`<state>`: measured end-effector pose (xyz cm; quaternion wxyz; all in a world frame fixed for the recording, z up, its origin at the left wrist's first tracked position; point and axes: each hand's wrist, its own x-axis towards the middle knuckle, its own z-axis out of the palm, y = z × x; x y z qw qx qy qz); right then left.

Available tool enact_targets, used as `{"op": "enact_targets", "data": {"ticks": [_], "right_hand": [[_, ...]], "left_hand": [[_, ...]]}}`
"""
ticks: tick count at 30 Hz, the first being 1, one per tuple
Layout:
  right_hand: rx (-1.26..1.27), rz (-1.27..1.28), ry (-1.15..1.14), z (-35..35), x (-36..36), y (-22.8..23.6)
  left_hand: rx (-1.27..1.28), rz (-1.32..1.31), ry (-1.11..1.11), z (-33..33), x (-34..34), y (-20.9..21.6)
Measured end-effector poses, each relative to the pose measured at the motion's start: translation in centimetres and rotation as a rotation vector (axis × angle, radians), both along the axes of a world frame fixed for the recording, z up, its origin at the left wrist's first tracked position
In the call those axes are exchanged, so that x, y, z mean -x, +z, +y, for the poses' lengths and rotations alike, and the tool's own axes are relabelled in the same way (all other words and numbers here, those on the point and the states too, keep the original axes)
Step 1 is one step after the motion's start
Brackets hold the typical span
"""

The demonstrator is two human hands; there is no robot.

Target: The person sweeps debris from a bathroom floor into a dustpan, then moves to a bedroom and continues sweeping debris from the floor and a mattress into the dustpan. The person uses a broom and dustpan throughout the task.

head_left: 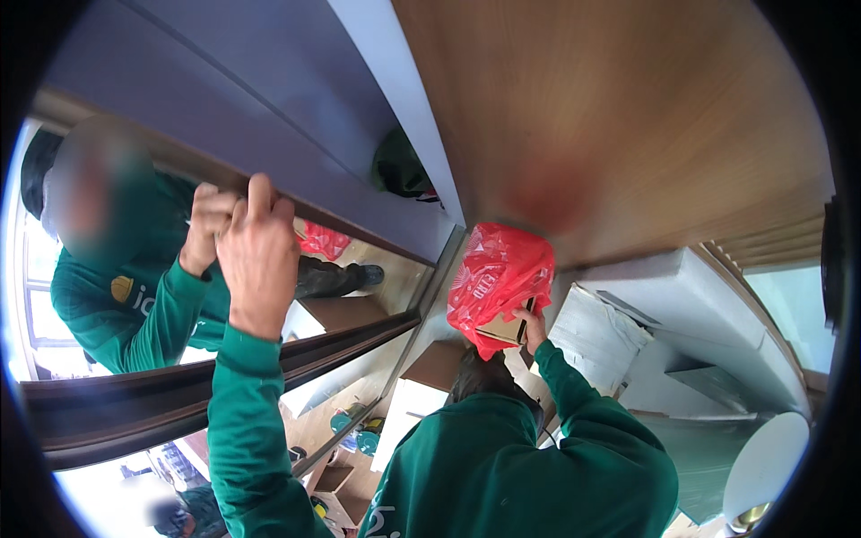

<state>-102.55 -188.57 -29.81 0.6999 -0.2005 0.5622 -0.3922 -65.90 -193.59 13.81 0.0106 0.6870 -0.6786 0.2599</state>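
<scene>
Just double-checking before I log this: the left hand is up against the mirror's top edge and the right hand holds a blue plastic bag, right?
Not quite. In the head view the plastic bag in the right hand is red, not blue. The left hand is indeed at the mirror top edge.
</scene>
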Motion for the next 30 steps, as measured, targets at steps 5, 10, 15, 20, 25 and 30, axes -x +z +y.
{"op": "enact_targets", "data": {"ticks": [5,10,15,20,25,30], "right_hand": [[0.075,0.032,0.160,-4.0,-2.6,0.0],[0.075,0.122,0.322,-5.4,-5.4,-1.4],[0.093,0.401,0.522,-5.5,-6.7,-4.5],[0.132,0.469,0.633,-5.9,-9.2,-6.0],[0.137,0.533,0.675,-7.2,-14.6,-7.3],[0.107,0.544,0.693,-9.6,-20.6,-11.4]], "left_hand": [[-0.041,0.063,0.107,5.4,0.1,1.1],[-0.084,0.049,0.149,10.2,-0.8,3.1],[-0.106,0.116,0.163,14.4,-1.2,5.1],[-0.078,0.195,0.202,16.7,-1.6,6.1],[-0.089,0.242,0.302,17.7,-1.6,7.2],[-0.190,0.286,0.311,17.8,-5.2,6.0]]}}
